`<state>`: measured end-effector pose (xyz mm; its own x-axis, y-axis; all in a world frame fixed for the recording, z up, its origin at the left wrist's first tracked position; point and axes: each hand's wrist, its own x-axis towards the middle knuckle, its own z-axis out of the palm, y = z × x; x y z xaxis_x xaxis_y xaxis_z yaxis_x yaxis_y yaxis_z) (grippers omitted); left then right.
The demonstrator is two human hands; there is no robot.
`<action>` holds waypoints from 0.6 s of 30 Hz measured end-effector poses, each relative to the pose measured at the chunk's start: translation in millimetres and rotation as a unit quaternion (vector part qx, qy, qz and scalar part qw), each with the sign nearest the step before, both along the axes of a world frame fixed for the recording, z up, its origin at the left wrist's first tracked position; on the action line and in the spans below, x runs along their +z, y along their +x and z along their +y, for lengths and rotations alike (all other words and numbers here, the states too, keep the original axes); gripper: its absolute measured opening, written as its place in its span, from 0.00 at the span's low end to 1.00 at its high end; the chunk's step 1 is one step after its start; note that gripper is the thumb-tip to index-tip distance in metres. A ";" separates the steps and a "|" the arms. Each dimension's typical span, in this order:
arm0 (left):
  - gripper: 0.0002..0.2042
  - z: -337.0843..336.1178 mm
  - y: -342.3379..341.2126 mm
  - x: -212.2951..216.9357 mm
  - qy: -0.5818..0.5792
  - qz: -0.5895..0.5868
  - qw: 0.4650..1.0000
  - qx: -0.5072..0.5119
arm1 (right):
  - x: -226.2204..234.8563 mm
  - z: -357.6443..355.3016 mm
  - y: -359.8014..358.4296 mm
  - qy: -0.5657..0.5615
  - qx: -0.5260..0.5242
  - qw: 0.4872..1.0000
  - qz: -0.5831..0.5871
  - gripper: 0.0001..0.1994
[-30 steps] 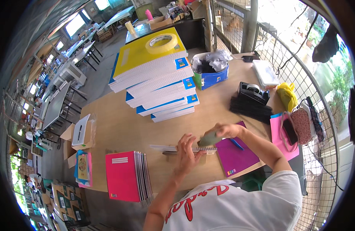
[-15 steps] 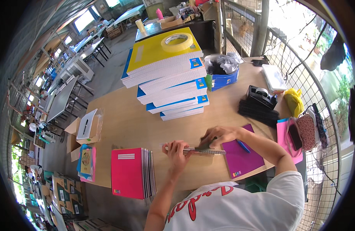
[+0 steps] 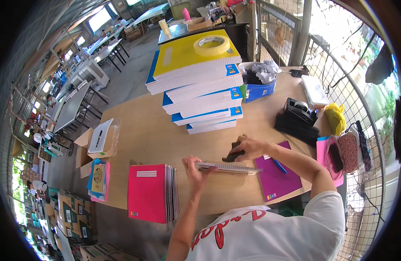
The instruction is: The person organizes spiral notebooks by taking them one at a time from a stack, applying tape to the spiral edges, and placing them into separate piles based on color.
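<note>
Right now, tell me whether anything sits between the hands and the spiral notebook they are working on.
Nothing visible does. The left hand grips the near end of the spiral notebook held edge-up, and the right hand presses a dark object against its top.

A tall stack of blue and yellow notebooks (image 3: 200,82) topped by a tape roll (image 3: 211,45) stands on the bench (image 3: 139,130), with a pink notebook pile (image 3: 150,193) near its front edge.
</note>
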<state>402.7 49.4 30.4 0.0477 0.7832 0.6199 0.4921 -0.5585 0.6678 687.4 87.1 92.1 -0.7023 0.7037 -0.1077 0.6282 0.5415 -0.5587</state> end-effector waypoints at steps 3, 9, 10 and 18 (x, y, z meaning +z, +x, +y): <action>0.38 1.9 -0.3 -0.8 -0.010 0.009 1.000 0.000 | -10.6 0.5 -4.0 -0.483 -0.003 0.755 0.443 0.27; 0.40 6.5 -3.8 -3.2 -0.030 -0.023 0.999 -0.014 | 10.4 12.9 -22.3 -0.217 -0.007 0.957 0.195 0.26; 0.41 7.4 -3.7 -3.2 -0.046 -0.040 0.998 -0.018 | 11.3 13.7 -27.9 -0.198 0.024 0.962 0.188 0.26; 0.44 7.5 -2.0 -10.1 -0.089 -0.076 0.993 -0.026 | -18.8 36.2 -41.6 -0.165 0.055 0.968 0.180 0.23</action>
